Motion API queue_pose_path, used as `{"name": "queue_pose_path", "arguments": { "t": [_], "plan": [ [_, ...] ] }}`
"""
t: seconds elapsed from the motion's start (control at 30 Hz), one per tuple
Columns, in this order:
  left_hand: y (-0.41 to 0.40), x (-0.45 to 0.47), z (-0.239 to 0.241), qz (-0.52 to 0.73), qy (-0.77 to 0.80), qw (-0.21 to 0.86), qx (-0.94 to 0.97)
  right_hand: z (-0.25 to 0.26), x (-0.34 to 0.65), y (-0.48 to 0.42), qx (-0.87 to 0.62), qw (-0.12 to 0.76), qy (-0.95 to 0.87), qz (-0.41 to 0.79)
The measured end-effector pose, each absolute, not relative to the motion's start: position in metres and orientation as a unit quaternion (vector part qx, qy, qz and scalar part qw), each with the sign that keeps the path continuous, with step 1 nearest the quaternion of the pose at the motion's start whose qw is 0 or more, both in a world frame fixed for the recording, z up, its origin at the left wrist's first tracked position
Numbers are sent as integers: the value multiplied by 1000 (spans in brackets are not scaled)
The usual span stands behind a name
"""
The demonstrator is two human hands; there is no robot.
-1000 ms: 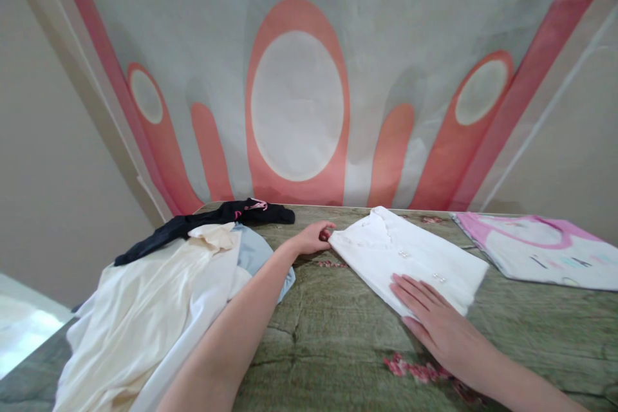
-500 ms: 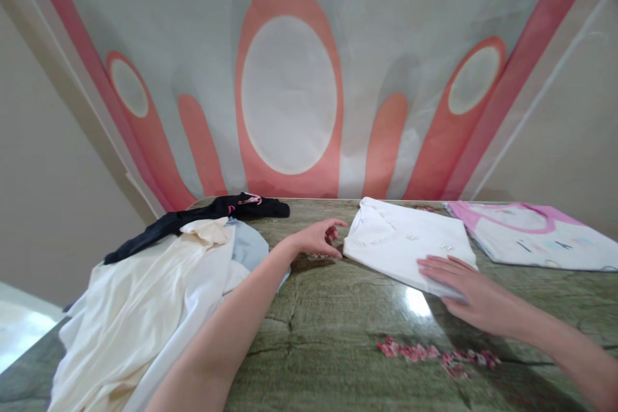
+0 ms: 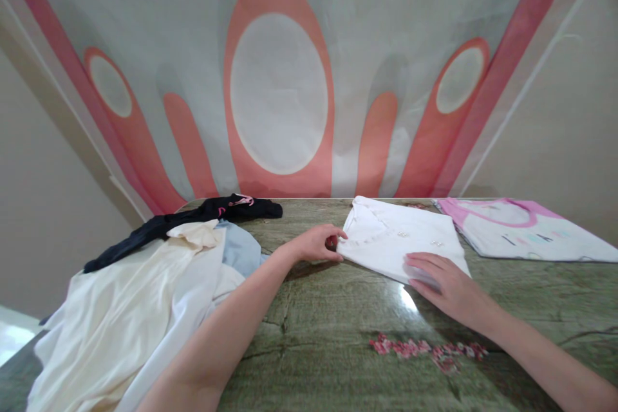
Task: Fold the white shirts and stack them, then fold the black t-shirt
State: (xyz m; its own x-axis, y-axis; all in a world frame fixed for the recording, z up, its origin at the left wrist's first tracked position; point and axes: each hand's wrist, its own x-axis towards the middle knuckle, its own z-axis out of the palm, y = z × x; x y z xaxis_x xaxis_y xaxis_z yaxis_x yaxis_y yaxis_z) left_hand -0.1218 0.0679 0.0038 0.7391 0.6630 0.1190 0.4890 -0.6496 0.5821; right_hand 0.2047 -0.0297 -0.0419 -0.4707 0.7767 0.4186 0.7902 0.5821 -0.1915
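A folded white shirt (image 3: 386,232) with small shiny ornaments lies on the table, its neckline toward the left. At its left corner is my left hand (image 3: 318,244), thumb and fingers curved apart around the edge without closing on it. My right hand (image 3: 449,286) rests over the shirt's front right part, fingers stretched out and slightly spread, with the thumb at the near edge.
To the right lies a folded white and pink shirt (image 3: 545,238) with lettering. A loose heap of cream clothing (image 3: 130,309), a light blue garment (image 3: 239,248) and a black garment (image 3: 193,222) cover the left side. Behind the wood-patterned table (image 3: 309,347) stands a painted wall (image 3: 193,26).
My left hand has come up to the white shirt's left corner. My right hand has lifted slightly and shifted left along the shirt. The whole view has turned a little right.
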Motion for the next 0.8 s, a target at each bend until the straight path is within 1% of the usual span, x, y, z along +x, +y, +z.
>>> {"name": "queue_pose_path", "arguments": {
  "t": [0.2,0.37,0.5,0.8],
  "plan": [
    [67,-120,7,165,325,255,896,-43,200,-31,-456,262,-850,-16],
    [65,-118,8,169,311,231,906,-44,200,-32,-459,260,-849,-21],
    [64,-115,6,180,313,193,912,-45,200,-31,-462,251,-851,-20],
    [57,-106,8,193,373,112,901,-43,196,-33,-459,264,-848,-24]
  ]
}}
